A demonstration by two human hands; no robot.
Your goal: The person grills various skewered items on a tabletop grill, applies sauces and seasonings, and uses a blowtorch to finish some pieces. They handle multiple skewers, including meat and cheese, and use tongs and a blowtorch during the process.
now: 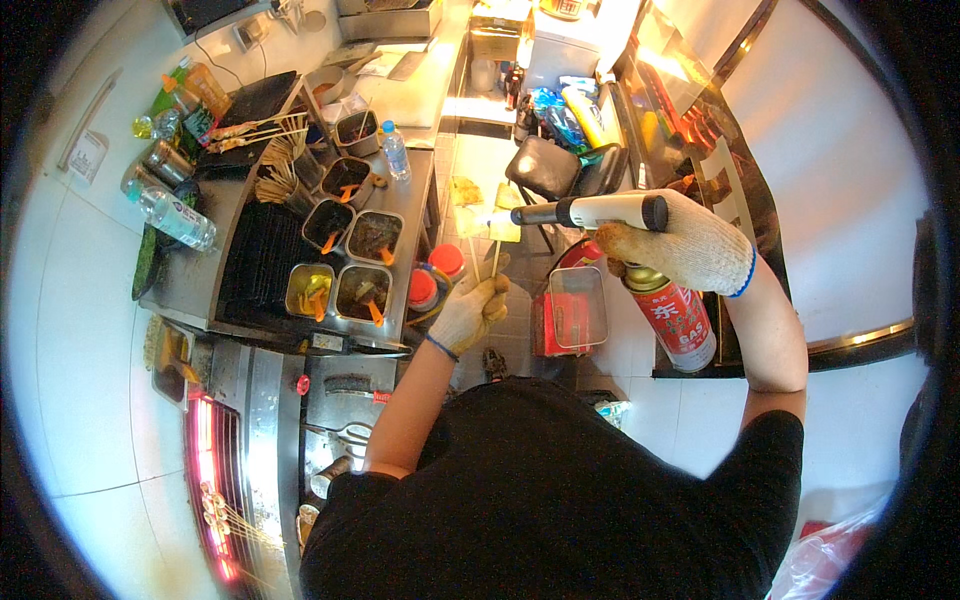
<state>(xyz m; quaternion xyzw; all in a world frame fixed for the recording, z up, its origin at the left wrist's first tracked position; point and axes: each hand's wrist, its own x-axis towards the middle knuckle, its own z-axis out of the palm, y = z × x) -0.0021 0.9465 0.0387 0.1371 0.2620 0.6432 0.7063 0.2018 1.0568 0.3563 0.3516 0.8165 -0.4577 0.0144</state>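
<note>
My left hand (pixel 466 311), in a stained knit work glove, grips thin wooden skewers upright. Flat yellowish food pieces (pixel 468 208) are threaded on one skewer, with more food pieces (pixel 507 214) on the one beside it. My right hand (pixel 694 244), gloved too, is closed around a gas blowtorch (pixel 600 212) with a grey nozzle and a white body. A red gas canister (pixel 673 322) hangs below its head. The nozzle tip points left, close to the right-hand skewer's food, and a small bluish-white glow shows there.
On the left counter stand several metal sauce containers (pixel 375 236) with orange-handled utensils, a water bottle (pixel 396 154) and bundled skewers (pixel 281 169). A lit grill (pixel 214 480) holds skewers at lower left. Ahead are a black stool (pixel 544 166) and a red box (pixel 564 322) with a wire basket.
</note>
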